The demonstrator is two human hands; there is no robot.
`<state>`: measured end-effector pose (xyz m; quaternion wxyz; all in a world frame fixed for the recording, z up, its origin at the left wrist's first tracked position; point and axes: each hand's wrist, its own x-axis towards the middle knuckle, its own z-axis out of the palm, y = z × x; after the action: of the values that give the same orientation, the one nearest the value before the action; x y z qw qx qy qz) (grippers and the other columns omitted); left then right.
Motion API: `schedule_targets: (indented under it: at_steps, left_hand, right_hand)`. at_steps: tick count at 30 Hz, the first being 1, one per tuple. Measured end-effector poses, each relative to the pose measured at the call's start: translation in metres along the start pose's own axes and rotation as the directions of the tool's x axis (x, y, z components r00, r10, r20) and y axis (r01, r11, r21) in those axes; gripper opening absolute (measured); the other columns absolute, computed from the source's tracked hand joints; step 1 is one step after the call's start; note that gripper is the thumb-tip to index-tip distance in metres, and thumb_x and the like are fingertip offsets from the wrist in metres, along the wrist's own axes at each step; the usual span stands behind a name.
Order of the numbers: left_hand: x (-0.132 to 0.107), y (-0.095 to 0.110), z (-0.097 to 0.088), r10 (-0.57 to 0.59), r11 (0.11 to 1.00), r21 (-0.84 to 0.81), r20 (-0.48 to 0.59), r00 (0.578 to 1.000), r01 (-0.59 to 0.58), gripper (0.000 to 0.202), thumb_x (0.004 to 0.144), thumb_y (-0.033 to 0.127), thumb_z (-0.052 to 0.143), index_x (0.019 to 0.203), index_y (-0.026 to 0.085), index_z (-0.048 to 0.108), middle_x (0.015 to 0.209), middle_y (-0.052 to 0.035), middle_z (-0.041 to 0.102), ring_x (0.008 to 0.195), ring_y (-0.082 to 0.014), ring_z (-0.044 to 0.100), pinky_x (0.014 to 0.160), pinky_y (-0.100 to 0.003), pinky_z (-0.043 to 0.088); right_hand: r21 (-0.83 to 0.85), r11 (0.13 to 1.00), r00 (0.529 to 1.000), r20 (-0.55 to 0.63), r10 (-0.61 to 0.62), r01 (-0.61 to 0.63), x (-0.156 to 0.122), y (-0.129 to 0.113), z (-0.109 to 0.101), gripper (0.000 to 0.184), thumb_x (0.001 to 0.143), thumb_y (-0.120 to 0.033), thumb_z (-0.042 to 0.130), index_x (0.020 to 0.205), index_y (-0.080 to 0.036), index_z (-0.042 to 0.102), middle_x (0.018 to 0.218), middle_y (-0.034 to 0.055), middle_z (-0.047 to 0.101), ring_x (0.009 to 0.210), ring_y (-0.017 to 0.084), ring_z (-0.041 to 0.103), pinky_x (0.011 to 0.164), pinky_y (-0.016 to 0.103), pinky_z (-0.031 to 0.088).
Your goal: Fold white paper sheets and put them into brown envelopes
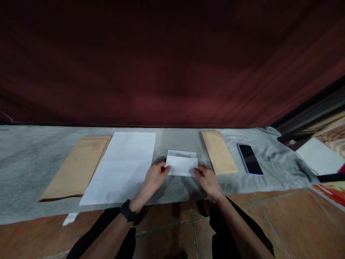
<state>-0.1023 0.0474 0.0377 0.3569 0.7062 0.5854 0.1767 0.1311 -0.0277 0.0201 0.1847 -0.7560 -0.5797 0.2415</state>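
Observation:
Between my hands is a folded sheet of white paper (pixel 182 165), its upper layer lying a little short of the back edge of the layer beneath. My left hand (pixel 155 176) pinches its left edge, thumb on top. On the right edge, my right hand (pixel 207 181) grips the same paper with thumb above and fingers underneath. Just left of my left hand lies a large stack of white paper (pixel 124 165). A small stack of brown envelopes (pixel 219 153) rests to the right of my right hand.
Larger brown envelopes (pixel 77 167) lie at the left, partly beside the white stack. A phone (pixel 250 160) in a purple case is on the grey cloth (pixel 21 172) at the right. Behind hangs a dark red curtain (pixel 161 79). A white scrap (pixel 70 218) lies on the tiled floor.

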Motion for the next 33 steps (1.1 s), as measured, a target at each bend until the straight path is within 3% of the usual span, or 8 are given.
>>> schedule_targets:
  at_steps: [5, 12, 16, 25, 33]
  left_hand:
    - [0.003, 0.004, -0.001, -0.112, 0.980, 0.170, 0.042, 0.993, 0.103, 0.024, 0.090, 0.032, 0.060, 0.068, 0.022, 0.060, 0.069, 0.0010, 0.066, 0.067, -0.0149, 0.062, 0.059, -0.025, 0.033]
    - [0.012, 0.014, -0.001, -0.199, 0.921, 0.345, 0.020, 0.980, 0.180, 0.022, 0.093, 0.043, 0.058, 0.084, 0.026, 0.068, 0.087, -0.0009, 0.075, 0.082, -0.0204, 0.069, 0.061, -0.027, 0.037]
    - [0.017, 0.019, 0.002, -0.188, 0.900, 0.395, -0.028, 0.982, 0.183, 0.024, 0.094, 0.045, 0.055, 0.091, 0.026, 0.070, 0.093, -0.0033, 0.077, 0.089, -0.0229, 0.071, 0.067, -0.029, 0.044]
    - [0.028, 0.021, 0.007, -0.203, 0.894, 0.391, -0.082, 0.976, 0.219, 0.026, 0.094, 0.046, 0.053, 0.094, 0.027, 0.071, 0.096, -0.0052, 0.077, 0.094, -0.0253, 0.072, 0.073, -0.031, 0.049]
    - [0.030, 0.020, -0.001, -0.244, 0.913, 0.337, 0.001, 0.970, 0.230, 0.022, 0.092, 0.044, 0.057, 0.091, 0.028, 0.071, 0.093, -0.0006, 0.077, 0.090, -0.0203, 0.071, 0.067, -0.027, 0.045]
  right_hand:
    - [-0.103, 0.995, 1.000, -0.015, -0.012, 0.011, -0.001, -0.007, -0.002, 0.029, 0.097, -0.033, 0.049, 0.077, -0.021, 0.067, 0.091, 0.0049, 0.071, 0.081, 0.017, 0.067, 0.074, 0.026, 0.042]
    - [-0.309, 0.949, 0.997, -0.064, 0.044, -0.062, 0.004, -0.018, -0.002, 0.025, 0.098, -0.035, 0.051, 0.088, -0.021, 0.069, 0.099, 0.0073, 0.075, 0.099, 0.023, 0.070, 0.085, 0.030, 0.043]
    - [-0.372, 0.920, 0.991, -0.099, 0.090, -0.121, 0.007, -0.026, -0.001, 0.026, 0.101, -0.039, 0.048, 0.096, -0.020, 0.066, 0.094, 0.0082, 0.077, 0.090, 0.022, 0.074, 0.079, 0.029, 0.045]
    - [-0.487, 0.854, 0.974, -0.204, 0.095, -0.185, 0.010, -0.038, 0.007, 0.026, 0.103, -0.038, 0.046, 0.112, -0.017, 0.059, 0.087, 0.0105, 0.077, 0.084, 0.024, 0.075, 0.078, 0.032, 0.048]
    - [-0.435, 0.885, 0.985, -0.104, 0.136, -0.168, 0.009, -0.035, -0.002, 0.022, 0.102, -0.037, 0.047, 0.112, -0.020, 0.056, 0.088, 0.0069, 0.077, 0.084, 0.022, 0.075, 0.070, 0.029, 0.046]
